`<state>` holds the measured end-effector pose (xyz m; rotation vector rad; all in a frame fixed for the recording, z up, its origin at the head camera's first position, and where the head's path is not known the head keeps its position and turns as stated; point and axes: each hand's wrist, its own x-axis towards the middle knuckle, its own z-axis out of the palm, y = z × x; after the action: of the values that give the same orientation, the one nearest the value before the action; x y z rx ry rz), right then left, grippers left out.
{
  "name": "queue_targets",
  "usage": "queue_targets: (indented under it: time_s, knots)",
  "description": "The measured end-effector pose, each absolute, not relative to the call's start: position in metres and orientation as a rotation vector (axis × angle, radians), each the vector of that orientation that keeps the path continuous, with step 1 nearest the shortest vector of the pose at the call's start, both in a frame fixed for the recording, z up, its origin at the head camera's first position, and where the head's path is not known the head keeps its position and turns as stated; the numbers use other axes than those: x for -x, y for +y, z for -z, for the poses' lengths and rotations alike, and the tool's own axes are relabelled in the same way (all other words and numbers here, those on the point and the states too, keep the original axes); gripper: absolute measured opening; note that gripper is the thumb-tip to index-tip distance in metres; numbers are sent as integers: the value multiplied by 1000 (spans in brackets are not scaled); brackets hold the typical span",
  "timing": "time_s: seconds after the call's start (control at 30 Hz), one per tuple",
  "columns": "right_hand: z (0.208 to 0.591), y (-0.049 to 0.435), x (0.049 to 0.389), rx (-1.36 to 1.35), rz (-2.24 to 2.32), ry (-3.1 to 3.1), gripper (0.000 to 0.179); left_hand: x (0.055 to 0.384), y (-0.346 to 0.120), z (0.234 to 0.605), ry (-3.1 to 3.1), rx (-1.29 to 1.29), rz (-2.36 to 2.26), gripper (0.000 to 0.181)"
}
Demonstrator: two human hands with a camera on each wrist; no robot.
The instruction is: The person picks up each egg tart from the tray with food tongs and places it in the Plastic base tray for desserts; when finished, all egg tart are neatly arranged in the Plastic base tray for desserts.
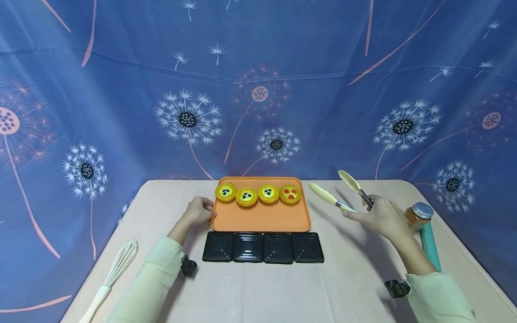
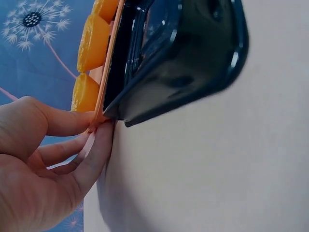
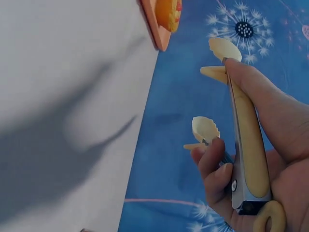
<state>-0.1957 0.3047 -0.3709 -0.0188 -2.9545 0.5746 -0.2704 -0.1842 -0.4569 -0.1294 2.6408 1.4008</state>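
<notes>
L hand (image 1: pixel 198 210): pinching tray (image 1: pixel 260 220) at L edge
R hand (image 1: pixel 383 219): clamped on spread tongs (image 1: pixel 323 194), R of tray
Tarts (image 1: pixel 247 196): 4, far half of tray
Tray risk: L hand tilts it, tarts may slide
Tongs risk: hard squeeze, poss. dents

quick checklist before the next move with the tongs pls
1. Tray held: ok, the left hand grips the edge of the orange tray.
2. Tongs in hand: ok, the right hand holds the tongs.
3. Tong tips apart: ok, nothing between them.
4. Tips over a tart: not ok, they are right of the tray.
5. All four tarts on the tray: ok.
6. Black containers fixed to the table: cannot tell.
</notes>
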Motion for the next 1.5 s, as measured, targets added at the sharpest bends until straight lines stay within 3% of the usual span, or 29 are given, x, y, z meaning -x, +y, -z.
queue_targets:
  time_s: [0.37,0.57,0.87,1.5]
  knots:
    - [380,278,218,-227,-589,-2992,63,268,-182,457,2654,124,-1386,24]
    - [389,264,232,-307,-579,-3036,83,268,-183,458,2642,133,-1393,26]
    - [402,258,244,-323,-644,-3068,91,270,-184,457,2650,118,-1376,27]
    - [408,259,248,-330,-660,-3042,75,273,-183,458,2673,134,-1359,25]
